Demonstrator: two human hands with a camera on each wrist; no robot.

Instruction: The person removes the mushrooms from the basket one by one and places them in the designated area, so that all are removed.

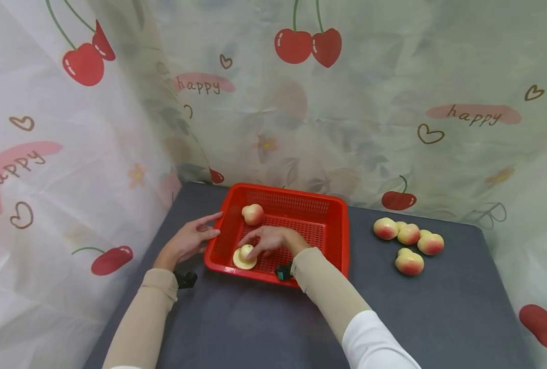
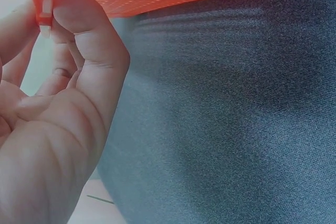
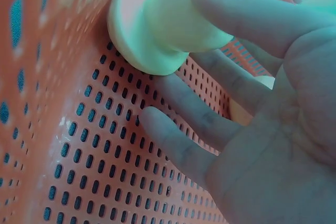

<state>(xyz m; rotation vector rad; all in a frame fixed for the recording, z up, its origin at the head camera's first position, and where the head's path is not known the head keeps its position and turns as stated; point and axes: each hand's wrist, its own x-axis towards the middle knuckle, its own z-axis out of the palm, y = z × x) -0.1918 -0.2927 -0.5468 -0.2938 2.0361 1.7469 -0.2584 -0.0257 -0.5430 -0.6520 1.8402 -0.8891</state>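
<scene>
My left hand (image 1: 189, 241) holds the left rim of a red plastic basket (image 1: 301, 281), thumb and fingers on either side of it in the left wrist view. Inside the basket, my right hand (image 1: 271, 241) pinches the small knob of a pale yellow gourd-shaped fruit (image 1: 241, 263) between thumb and fingers. The fruit's wide round end is against the slotted floor near the front left corner. In the right wrist view, the other fingers (image 3: 173, 140) spread loosely beside the fruit. A second gourd-shaped fruit (image 1: 254, 215), yellow with a pink blush, lies at the basket's back left.
Several more yellow and pink gourd-shaped fruits (image 1: 409, 234) lie on the dark grey table (image 1: 458, 307) right of the basket. A pale curtain (image 1: 347, 102) printed with cherries hangs behind the table and along its sides.
</scene>
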